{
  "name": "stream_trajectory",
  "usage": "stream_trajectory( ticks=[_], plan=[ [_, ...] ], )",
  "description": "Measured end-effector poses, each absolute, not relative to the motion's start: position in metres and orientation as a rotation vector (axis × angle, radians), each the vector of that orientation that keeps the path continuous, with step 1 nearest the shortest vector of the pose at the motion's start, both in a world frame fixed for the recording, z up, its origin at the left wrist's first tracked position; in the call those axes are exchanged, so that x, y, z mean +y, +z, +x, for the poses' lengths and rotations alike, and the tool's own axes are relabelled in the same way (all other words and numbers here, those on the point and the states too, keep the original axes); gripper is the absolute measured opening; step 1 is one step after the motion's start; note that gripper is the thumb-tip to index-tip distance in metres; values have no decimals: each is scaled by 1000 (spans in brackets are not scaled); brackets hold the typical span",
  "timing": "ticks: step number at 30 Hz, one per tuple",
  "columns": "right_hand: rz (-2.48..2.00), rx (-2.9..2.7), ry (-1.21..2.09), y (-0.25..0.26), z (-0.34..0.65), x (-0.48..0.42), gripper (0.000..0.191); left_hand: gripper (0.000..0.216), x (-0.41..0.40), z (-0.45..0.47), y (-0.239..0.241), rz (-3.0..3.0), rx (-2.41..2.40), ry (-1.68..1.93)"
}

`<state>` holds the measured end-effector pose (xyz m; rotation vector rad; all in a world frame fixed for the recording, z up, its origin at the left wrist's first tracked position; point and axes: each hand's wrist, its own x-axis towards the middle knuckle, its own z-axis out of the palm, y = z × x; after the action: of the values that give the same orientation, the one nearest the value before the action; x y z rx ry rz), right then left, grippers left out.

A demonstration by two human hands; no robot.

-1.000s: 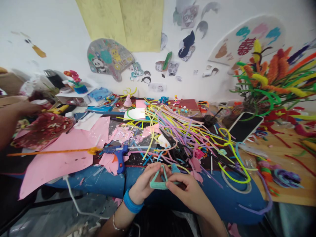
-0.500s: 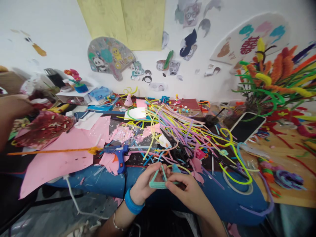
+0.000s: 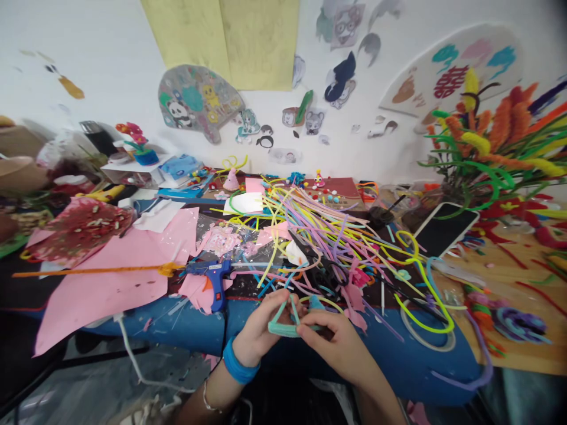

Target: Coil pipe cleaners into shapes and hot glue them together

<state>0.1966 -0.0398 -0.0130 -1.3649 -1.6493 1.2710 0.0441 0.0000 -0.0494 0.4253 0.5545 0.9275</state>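
Observation:
Between my two hands is a mint-green pipe cleaner (image 3: 283, 329), bent into a triangle with a thicker, layered lower side. My left hand (image 3: 260, 323), with a blue band at the wrist, pinches it near the top corner. The fingers of my right hand (image 3: 335, 337) are closed on its lower right corner, where a short end pokes out past the fingertips. Part of the shape is hidden behind my fingers. Just beyond my hands, a heap of long pastel pipe cleaners (image 3: 314, 224) covers the table. A blue glue gun (image 3: 216, 283) lies to the left on pink paper.
Black-handled scissors (image 3: 334, 274) lie among the pipe cleaners. A phone (image 3: 447, 229) rests at the right beside a bunch of fuzzy flowers (image 3: 500, 130). Pink sheets (image 3: 110, 283) spread over the left side, and a white cord (image 3: 133, 354) hangs off the table edge.
Another person's arm at the far left has pulled back, leaving a bowl in sight there. My hands stay almost still around the mint-green triangle.

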Motion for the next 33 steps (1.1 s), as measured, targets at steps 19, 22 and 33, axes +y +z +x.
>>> stream_trajectory(
  ticks=[19, 22, 33],
  plan=[
    [-1485, -1541, 1094, -17, 198, -38, 28, 20, -5, 15, -31, 1116, 1061, 938],
    [-1465, -1550, 1087, -17, 198, -39, 25, 19, -5, 17, -33, 1159, 1083, 964],
    [-1448, -1458, 887, -20, 193, -41, 20, 26, -39, 38, -32, 2096, 1238, 1371]
  ],
)
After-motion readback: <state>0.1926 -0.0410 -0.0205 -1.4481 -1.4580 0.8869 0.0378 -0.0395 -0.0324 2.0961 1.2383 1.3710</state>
